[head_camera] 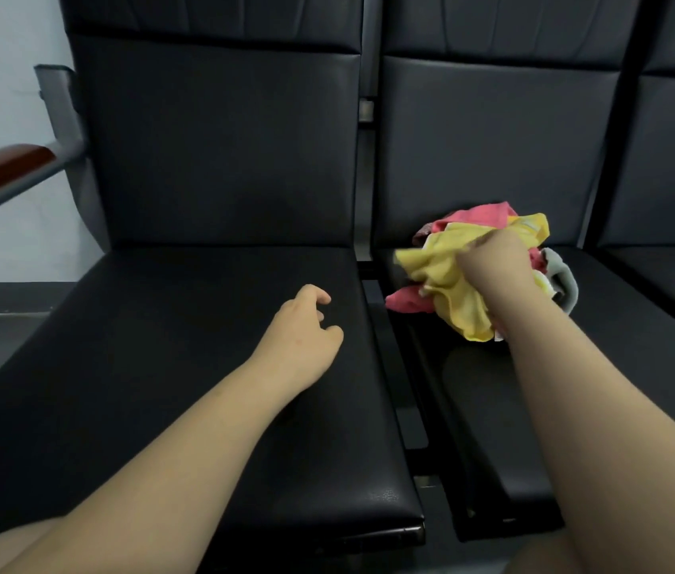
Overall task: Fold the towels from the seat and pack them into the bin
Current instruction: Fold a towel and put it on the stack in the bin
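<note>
**Right hand point(497, 263) is gripping yellow towel point(447, 279)**

The fingers are curling tightly into the cloth (the fingertips are hidden). The yellow towel is lying on a heap, touching a pink towel point(480, 215), on the right seat point(617, 325). The left hand point(298, 325) is hovering over the left seat point(203, 325), loosely curled and holding nothing.

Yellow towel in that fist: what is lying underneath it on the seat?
A pink towel shows beneath and behind the yellow towel, a grey cloth beside it. The right hand and yellow folds cover the pile's middle; anything else there is hidden.
</note>
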Demonstrator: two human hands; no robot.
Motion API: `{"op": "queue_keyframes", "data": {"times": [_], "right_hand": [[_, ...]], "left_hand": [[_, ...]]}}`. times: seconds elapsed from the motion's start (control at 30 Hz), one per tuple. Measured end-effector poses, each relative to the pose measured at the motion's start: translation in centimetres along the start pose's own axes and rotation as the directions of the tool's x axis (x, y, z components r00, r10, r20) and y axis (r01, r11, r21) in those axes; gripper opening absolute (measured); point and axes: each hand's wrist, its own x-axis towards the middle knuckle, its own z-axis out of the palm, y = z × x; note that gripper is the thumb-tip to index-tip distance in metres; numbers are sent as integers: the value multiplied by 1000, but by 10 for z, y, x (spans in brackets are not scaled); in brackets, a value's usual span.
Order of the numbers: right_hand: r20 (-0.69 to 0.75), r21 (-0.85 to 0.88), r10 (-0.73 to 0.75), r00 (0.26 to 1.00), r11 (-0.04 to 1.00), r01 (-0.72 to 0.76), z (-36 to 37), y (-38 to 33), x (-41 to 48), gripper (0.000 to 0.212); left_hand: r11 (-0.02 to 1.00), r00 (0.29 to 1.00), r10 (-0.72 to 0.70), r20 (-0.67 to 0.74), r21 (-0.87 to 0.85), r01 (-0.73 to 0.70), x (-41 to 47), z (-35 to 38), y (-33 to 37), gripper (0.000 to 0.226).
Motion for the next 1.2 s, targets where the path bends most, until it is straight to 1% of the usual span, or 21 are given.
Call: {"op": "queue_keyframes", "data": {"times": [0.1,0.2,0.27,0.37,0.43,0.53,0.6,0.63,0.7,0.77,0.8,0.83,0.87,0.93,0.97,1.0,1.03,1.07,1.13,1.17,1.2], "right_hand": [[-185,217,-112,976,964,152,-19,-25,-9,20],[-264,450,-181,947,846,287,-30,-56,-34,10],[-232,562,-208,950,769,305,-28,-72,-50,9],[-56,727,-246,968,654,208,-17,-95,-72,8],[87,813,-309,947,571,112,-6,-108,-90,7],[302,852,-440,846,522,-33,15,-124,-121,12],[406,826,-535,741,561,-47,28,-132,-141,8],[440,811,-584,682,584,-23,32,-135,-149,6],[480,794,-674,561,606,48,33,-139,-161,7],[509,812,-714,481,583,4,27,-141,-165,12],[519,822,-704,484,567,-55,24,-141,-163,14],[513,827,-680,524,556,-89,21,-140,-159,14],[488,819,-632,602,570,-65,20,-139,-153,15],[390,739,-526,756,668,84,23,-130,-136,17],[352,683,-483,802,718,133,27,-123,-126,21],[363,642,-457,812,754,138,29,-116,-119,27],[425,627,-450,786,772,103,32,-110,-114,34],[525,629,-450,722,777,28,34,-107,-111,37],[708,620,-458,538,767,-163,40,-104,-114,38],[747,611,-466,474,762,-215,43,-105,-117,38],[763,604,-464,450,759,-242,46,-105,-119,38]], "left_hand": [[999,1000,10,-3,-50,-10,0,-5,2,45],[985,1000,-7,24,-172,11,-2,-7,6,50],[966,997,-18,71,-256,36,-5,-9,8,65],[948,986,29,162,-317,24,-7,-11,7,92],[931,979,49,197,-364,27,-8,-13,7,92],[912,987,61,150,-410,6,-11,-17,9,53],[833,997,13,77,-552,32,-10,-23,5,30],[773,1000,-2,26,-634,18,-8,-29,1,27],[726,990,22,-137,-679,-110,-6,-44,-4,26],[612,960,24,-278,-755,-234,-5,-61,-5,28],[563,950,21,-311,-782,-268,-6,-69,-1,31],[534,946,23,-324,-796,-286,-9,-77,2,32],[521,951,29,-308,-808,-277,-10,-86,5,31],[501,961,48,-274,-825,-260,-13,-101,8,25],[503,962,60,-265,-825,-258,-16,-108,9,24],[520,964,68,-258,-815,-255,-19,-115,10,23],[548,967,74,-243,-800,-243,-22,-120,11,21],[594,972,92,-215,-772,-226,-24,-124,10,20],[707,985,117,-123,-686,-170,-29,-127,10,24],[757,992,98,-76,-642,-124,-29,-129,8,30],[802,997,69,-31,-593,-74,-28,-130,5,35]]}}
